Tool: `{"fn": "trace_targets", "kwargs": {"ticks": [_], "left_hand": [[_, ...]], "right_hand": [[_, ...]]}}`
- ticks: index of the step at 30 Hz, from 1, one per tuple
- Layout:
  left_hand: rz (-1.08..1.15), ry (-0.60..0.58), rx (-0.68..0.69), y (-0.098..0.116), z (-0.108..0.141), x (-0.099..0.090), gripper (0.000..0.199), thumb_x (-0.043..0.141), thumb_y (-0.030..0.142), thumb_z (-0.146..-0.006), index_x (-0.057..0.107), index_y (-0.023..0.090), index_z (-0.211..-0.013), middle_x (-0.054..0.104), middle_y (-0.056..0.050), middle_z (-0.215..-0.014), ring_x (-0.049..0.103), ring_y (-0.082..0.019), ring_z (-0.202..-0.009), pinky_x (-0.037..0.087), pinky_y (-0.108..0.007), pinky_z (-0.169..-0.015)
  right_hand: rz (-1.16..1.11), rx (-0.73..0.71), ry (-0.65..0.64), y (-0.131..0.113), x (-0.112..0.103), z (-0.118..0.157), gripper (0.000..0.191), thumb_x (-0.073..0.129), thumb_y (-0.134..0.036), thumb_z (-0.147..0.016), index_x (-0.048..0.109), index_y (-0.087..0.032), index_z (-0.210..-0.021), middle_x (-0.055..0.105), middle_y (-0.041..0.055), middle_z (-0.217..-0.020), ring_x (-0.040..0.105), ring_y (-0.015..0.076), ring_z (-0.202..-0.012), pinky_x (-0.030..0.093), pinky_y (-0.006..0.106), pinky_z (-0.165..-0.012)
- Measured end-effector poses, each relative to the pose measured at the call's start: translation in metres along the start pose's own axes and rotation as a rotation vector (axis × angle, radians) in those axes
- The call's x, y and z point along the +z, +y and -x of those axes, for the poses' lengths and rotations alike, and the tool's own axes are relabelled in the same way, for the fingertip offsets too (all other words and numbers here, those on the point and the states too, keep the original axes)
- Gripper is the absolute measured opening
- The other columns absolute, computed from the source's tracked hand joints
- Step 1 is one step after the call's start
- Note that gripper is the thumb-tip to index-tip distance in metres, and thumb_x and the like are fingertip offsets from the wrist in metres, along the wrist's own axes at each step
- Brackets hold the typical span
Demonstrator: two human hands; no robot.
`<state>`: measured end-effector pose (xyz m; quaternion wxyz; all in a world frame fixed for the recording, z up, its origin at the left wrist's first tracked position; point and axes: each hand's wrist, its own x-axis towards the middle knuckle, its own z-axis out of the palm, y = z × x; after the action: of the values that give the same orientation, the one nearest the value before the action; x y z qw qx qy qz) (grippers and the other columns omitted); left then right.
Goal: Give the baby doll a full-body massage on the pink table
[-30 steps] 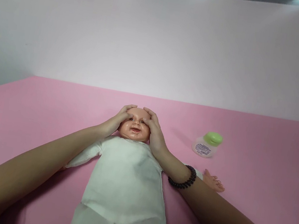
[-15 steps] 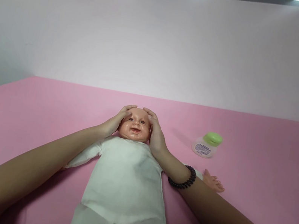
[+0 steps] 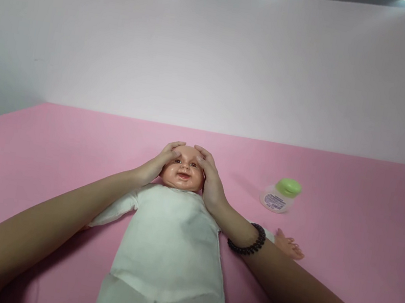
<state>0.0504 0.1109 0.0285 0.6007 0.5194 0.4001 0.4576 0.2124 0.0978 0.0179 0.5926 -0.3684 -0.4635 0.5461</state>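
A baby doll (image 3: 174,240) in a white cloth top and trousers lies on its back, its head pointing away from me. My left hand (image 3: 162,163) cups the left side of the doll's head, fingers curved over the crown and thumb by the brow. On the other side, my right hand (image 3: 212,180) holds the head in the same way, its thumb near the doll's eye. Both palms rest against the head, and the fingertips are partly hidden behind it. The doll's arms stretch out to each side, passing beneath my forearms.
The doll lies on a pink table surface (image 3: 348,232). Right of its head stands a small clear bottle (image 3: 275,201) with a green cap and a printed label. A white panel (image 3: 217,61) rises behind the table. A black coiled band (image 3: 249,241) circles my right wrist.
Both thumbs have slid slightly inward over the doll's brow, the right one more clearly. The doll, the bottle and my forearms stay nearly where they were.
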Motion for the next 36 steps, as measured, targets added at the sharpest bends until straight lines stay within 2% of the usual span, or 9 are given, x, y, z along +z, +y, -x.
{"fn": "trace_targets", "kwargs": {"ticks": [6,11,17,22,26,31,36], "left_hand": [[-0.016,-0.003,0.011,-0.001,0.0,-0.001,0.05,0.056,0.041,-0.099,0.046,0.027,-0.146,0.054,-0.011,-0.146,0.054,-0.03,-0.139,0.041,-0.048,-0.122],[0.0,-0.02,0.031,-0.003,-0.002,-0.003,0.052,0.057,0.045,-0.098,0.048,0.026,-0.145,0.053,-0.011,-0.15,0.052,-0.032,-0.143,0.039,-0.049,-0.123],[0.023,-0.019,0.039,-0.006,-0.004,-0.004,0.053,0.059,0.047,-0.097,0.048,0.026,-0.145,0.055,-0.011,-0.148,0.053,-0.032,-0.142,0.04,-0.05,-0.123],[0.0,-0.013,0.021,-0.001,-0.001,0.0,0.055,0.058,0.046,-0.097,0.045,0.026,-0.147,0.055,-0.012,-0.147,0.054,-0.032,-0.14,0.04,-0.05,-0.123],[-0.053,0.021,-0.008,0.004,0.004,0.003,0.055,0.059,0.04,-0.096,0.045,0.028,-0.147,0.056,-0.011,-0.142,0.059,-0.031,-0.134,0.042,-0.051,-0.121],[-0.077,-0.074,0.022,0.001,0.005,-0.002,0.057,0.065,0.041,-0.096,0.043,0.032,-0.148,0.061,-0.008,-0.138,0.068,-0.028,-0.121,0.049,-0.048,-0.114],[-0.088,-0.063,0.037,-0.001,0.003,-0.003,0.055,0.063,0.041,-0.097,0.043,0.031,-0.147,0.062,-0.008,-0.136,0.068,-0.027,-0.12,0.049,-0.047,-0.113]], "right_hand": [[-0.054,0.006,0.019,0.001,0.001,-0.001,0.049,0.068,-0.054,-0.075,0.065,-0.029,-0.117,0.066,0.0022,-0.131,0.056,0.0266,-0.133,0.047,0.042,-0.114],[-0.096,0.001,0.038,0.002,0.003,-0.001,0.045,0.067,-0.052,-0.074,0.066,-0.028,-0.113,0.068,0.0023,-0.126,0.054,0.0262,-0.135,0.048,0.041,-0.112],[-0.093,0.007,0.029,0.001,0.002,0.0,0.044,0.066,-0.052,-0.077,0.066,-0.029,-0.114,0.068,0.0022,-0.127,0.056,0.0267,-0.133,0.048,0.042,-0.113],[-0.023,0.003,-0.001,0.0,0.0,0.001,0.046,0.068,-0.05,-0.079,0.065,-0.03,-0.12,0.065,0.0016,-0.135,0.054,0.0263,-0.136,0.046,0.042,-0.116],[0.036,-0.002,-0.011,-0.001,-0.001,0.002,0.047,0.069,-0.046,-0.078,0.064,-0.031,-0.122,0.064,0.0015,-0.136,0.054,0.0263,-0.137,0.047,0.041,-0.115],[0.117,-0.031,-0.008,-0.002,-0.001,0.003,0.05,0.069,-0.043,-0.079,0.062,-0.029,-0.127,0.061,0.0021,-0.143,0.051,0.025,-0.14,0.046,0.041,-0.116],[0.106,-0.012,-0.003,-0.002,0.0,0.003,0.049,0.068,-0.043,-0.079,0.062,-0.031,-0.126,0.063,0.0012,-0.14,0.051,0.0254,-0.139,0.045,0.041,-0.116]]}}
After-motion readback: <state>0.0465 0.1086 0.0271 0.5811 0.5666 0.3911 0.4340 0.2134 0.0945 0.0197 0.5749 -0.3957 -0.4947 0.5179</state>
